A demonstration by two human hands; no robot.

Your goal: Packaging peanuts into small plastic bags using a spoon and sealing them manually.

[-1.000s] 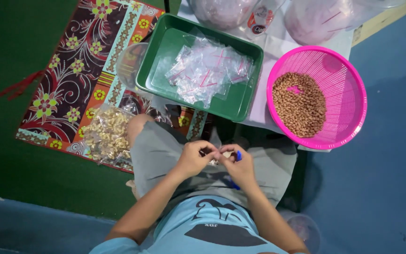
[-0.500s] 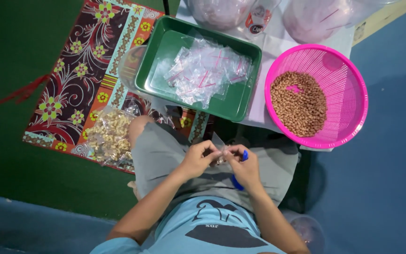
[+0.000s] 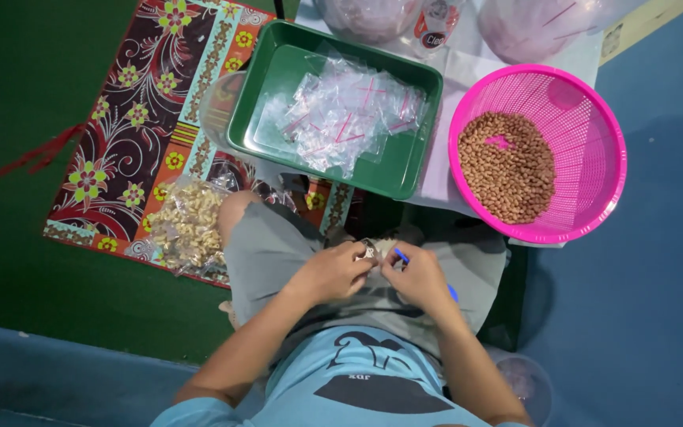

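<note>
Sitting on the floor, a person is pinching a small clear packet (image 3: 375, 250) between both hands over the lap: left hand (image 3: 332, 273) and right hand (image 3: 419, 277) are closing fingertips on it, the right also gripping a blue pen (mostly hidden). Beyond the knees are lying a green tray (image 3: 405, 170) of empty bags, and a pink basket (image 3: 594, 158) of peanuts to the right.

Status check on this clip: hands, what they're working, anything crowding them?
Left hand and right hand both pinched on a small clear packet over the lap. Blue tool in the right grip. Green tray, pink basket stand clear ahead.
</note>
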